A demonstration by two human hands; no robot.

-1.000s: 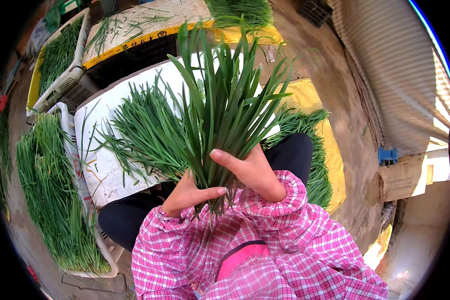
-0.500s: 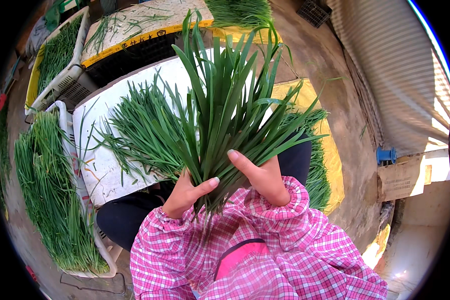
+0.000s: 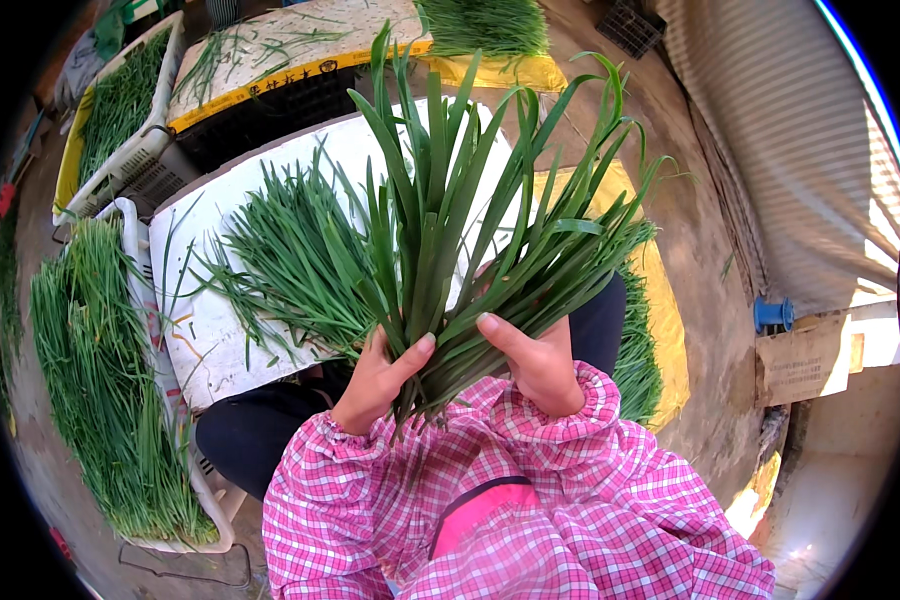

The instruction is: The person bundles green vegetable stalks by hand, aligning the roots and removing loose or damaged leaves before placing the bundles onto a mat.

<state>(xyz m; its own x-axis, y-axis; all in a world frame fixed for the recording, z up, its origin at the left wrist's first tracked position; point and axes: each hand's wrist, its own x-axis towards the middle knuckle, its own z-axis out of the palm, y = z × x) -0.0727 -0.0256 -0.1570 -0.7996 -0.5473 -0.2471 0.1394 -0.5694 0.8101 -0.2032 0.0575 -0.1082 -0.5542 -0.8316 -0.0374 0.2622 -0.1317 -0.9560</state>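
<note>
A loose bunch of garlic chives (image 3: 432, 230), long flat green leaves, fans out upright in front of me. My left hand (image 3: 372, 385) closes around its left part near the base, the thumb across the stems. My right hand (image 3: 543, 368) grips the right part, its thumb pressed on the leaves and its other fingers mostly hidden behind them. Between the two parts a gap opens toward the tips. Just beyond my left hand, a pile of chives (image 3: 295, 255) lies on a white board (image 3: 205, 365).
A white crate (image 3: 208, 505) heaped with chives stands at left, another crate (image 3: 160, 95) behind it. Across the back is a second board (image 3: 300, 40) with scattered leaves. Yellow sheeting (image 3: 670, 350) with chives lies at right, near a blue spool (image 3: 772, 314).
The bunch has spread wider, its right part leaning farther right with my right hand. My right hand has shifted slightly right and down; my left hand has barely moved.
</note>
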